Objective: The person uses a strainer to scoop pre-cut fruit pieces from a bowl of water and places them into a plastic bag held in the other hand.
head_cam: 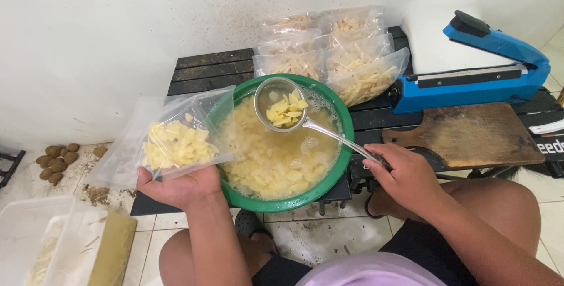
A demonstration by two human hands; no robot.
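Holding a clear plastic bag (158,145) part-filled with yellow cut pieces, the left hand (179,187) grips it from beneath, just left of the green bowl (346,127). The right hand (405,174) is closed round the handle of a metal strainer (281,105), lifted over the bowl's cloudy water with pieces in it. Filled bags (335,51) lie behind on the dark table (205,69), beside a blue sealer (476,74).

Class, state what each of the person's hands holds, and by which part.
Left hand holds the clear plastic bag from underneath; right hand grips the metal strainer ladle by its handle end.
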